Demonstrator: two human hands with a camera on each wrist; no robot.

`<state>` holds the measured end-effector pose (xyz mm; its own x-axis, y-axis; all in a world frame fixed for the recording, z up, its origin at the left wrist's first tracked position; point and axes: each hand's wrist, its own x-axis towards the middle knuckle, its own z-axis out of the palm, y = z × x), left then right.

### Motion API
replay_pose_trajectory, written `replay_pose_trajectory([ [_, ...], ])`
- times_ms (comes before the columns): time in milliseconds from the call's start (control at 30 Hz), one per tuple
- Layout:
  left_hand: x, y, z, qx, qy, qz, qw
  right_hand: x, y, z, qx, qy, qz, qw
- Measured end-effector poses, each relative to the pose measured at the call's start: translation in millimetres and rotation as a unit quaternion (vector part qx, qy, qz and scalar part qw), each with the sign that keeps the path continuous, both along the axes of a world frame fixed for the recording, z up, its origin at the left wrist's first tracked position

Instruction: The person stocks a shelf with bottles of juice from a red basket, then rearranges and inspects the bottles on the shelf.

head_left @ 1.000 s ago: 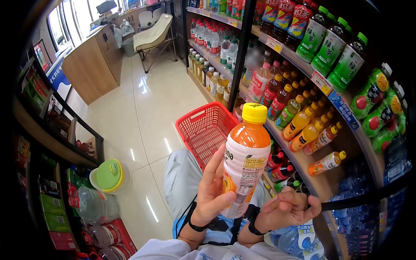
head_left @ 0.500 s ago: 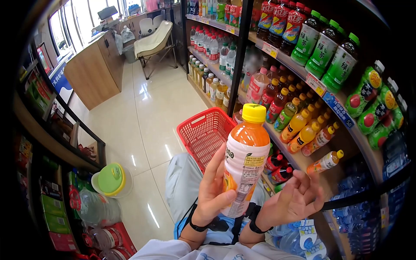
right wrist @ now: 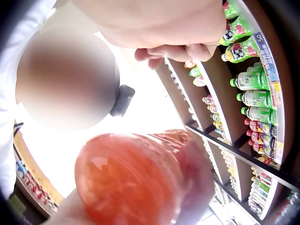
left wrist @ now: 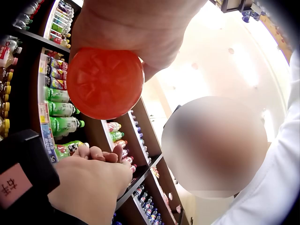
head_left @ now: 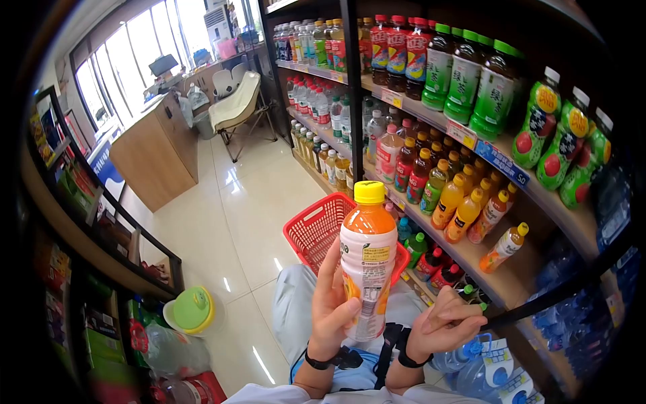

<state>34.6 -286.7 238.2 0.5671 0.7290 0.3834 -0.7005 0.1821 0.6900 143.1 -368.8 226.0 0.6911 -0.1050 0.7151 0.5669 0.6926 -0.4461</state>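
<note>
My left hand (head_left: 328, 311) grips a bottle of orange juice drink (head_left: 368, 269) upright in front of my body. The bottle has a yellow cap and a pale label with an orange picture, with its small print and barcode turned toward me. Seen from below in the left wrist view, the orange bottle base (left wrist: 105, 84) sits under the hand. My right hand (head_left: 444, 324) hovers just right of the bottle, apart from it, its fingers loosely bent and holding nothing. In the right wrist view the bottle (right wrist: 126, 178) looms large and blurred.
Drink shelves line the right side, with green tea bottles (head_left: 464, 77) above and juice bottles (head_left: 464, 212) below. A red basket (head_left: 313, 225) stands behind the held bottle. Leftward are a green-lidded bucket (head_left: 192, 310), a wooden counter (head_left: 158, 155) and a folding chair (head_left: 235, 104).
The head view has tilted up and turned toward the shelves. My right hand's spread fingers have bent inward. My left hand keeps its grip on the bottle.
</note>
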Motion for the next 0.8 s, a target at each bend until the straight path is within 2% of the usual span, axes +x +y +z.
replay_pose_trajectory([
  [167, 23.8, -20.0, 3.8, -0.007, 0.059, 0.023, 0.998, 14.8, -15.3, -12.5, -0.053, -0.023, 0.002, 0.998],
  [233, 30.8, -27.5, 5.6, -0.036, 0.063, 0.031, 0.997, 18.3, -10.5, -9.1, -0.038, 0.012, -0.069, 0.997],
  [267, 34.0, -30.1, 6.6, -0.032, 0.074, 0.028, 0.996, 20.9, -24.2, -17.7, -0.058, 0.013, -0.020, 0.998],
  [300, 37.8, -32.8, 7.3, -0.040, 0.073, 0.029, 0.996, 22.6, -23.1, -12.9, -0.056, 0.022, -0.021, 0.998],
  [367, 45.4, -36.7, 6.3, -0.049, 0.075, 0.030, 0.996, 30.0, -16.6, 0.6, -0.042, 0.050, -0.122, 0.990],
  [533, 64.0, -40.0, 3.0, -0.018, 0.091, 0.038, 0.995, 49.6, -25.7, -14.6, -0.066, 0.024, -0.120, 0.990],
  [600, 71.5, -42.3, 4.7, -0.017, 0.093, 0.032, 0.995, 49.7, -29.2, -15.9, -0.028, 0.050, -0.068, 0.996],
  [733, 84.9, -47.1, 1.2, -0.020, 0.095, 0.053, 0.994, 61.9, -36.5, -11.5, -0.006, 0.074, -0.132, 0.988],
  [800, 84.8, -43.9, -2.7, -0.012, 0.094, 0.020, 0.995, 74.3, -47.8, -16.1, -0.082, 0.012, -0.087, 0.993],
])
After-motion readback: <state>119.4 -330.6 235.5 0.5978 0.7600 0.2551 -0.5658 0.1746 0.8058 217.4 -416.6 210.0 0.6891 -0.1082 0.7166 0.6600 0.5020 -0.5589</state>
